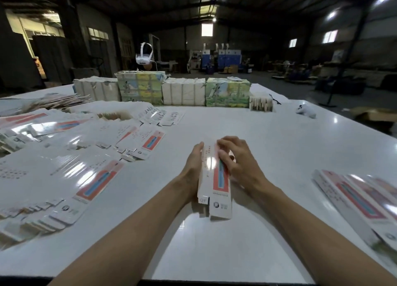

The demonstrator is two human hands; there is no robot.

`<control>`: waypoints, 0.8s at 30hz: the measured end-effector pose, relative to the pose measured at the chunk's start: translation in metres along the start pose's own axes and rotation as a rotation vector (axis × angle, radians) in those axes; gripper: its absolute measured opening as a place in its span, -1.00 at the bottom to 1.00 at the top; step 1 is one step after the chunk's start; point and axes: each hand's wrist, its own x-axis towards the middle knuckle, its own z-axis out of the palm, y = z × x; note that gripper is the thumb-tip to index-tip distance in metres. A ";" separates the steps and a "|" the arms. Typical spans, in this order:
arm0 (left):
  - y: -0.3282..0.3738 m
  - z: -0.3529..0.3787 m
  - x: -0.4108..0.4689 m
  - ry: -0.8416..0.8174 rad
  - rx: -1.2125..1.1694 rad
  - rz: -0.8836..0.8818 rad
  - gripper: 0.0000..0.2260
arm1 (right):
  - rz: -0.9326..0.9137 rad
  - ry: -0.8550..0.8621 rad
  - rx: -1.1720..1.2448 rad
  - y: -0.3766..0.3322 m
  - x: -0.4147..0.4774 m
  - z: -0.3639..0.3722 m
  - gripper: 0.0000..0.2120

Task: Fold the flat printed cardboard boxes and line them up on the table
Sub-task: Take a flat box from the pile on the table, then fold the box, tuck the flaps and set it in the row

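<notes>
- The half-formed box (pixel 215 184) lies lengthwise on the worktop (pixel 279 148), pointing away from the person. Its red-and-blue printed panel faces up and its near end flaps are not tucked.
- The left hand (pixel 193 167) lies along the box's left wall with fingers straight, an open grip that braces rather than clasps. I cannot tell whether any finger hooks beneath the box.
- The right hand (pixel 235 162) curls its fingers over the box's top panel towards the far end, a closed grip on the card.
- Left of the box spreads a heap of flat blanks (pixel 90 178). Right of the box, folded boxes (pixel 363 206) lie side by side in a row. Well beyond the box stand wrapped bundles (pixel 184 92).
- The sleeve does not look fully squared, so uneven pressure from the right hand could crease the glossy panel away from its score line.
- The worktop looks slick, and with only a flat palm bracing it, the box could skate left towards the blanks.
- The loose near flaps could buckle or tear if pushed in before the walls stand square.
- A careless set-down to the box's right could knock the row out of line.
</notes>
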 end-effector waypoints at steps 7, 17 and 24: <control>-0.002 -0.005 -0.004 -0.052 0.094 0.056 -0.36 | 0.001 0.064 -0.092 -0.006 0.005 -0.006 -0.76; 0.001 -0.006 -0.008 -0.282 0.045 0.027 -0.32 | 0.178 0.018 0.333 -0.015 0.012 -0.031 -0.79; 0.001 -0.005 -0.006 -0.333 0.037 -0.044 -0.36 | 0.282 -0.029 0.533 -0.007 0.015 -0.038 -0.80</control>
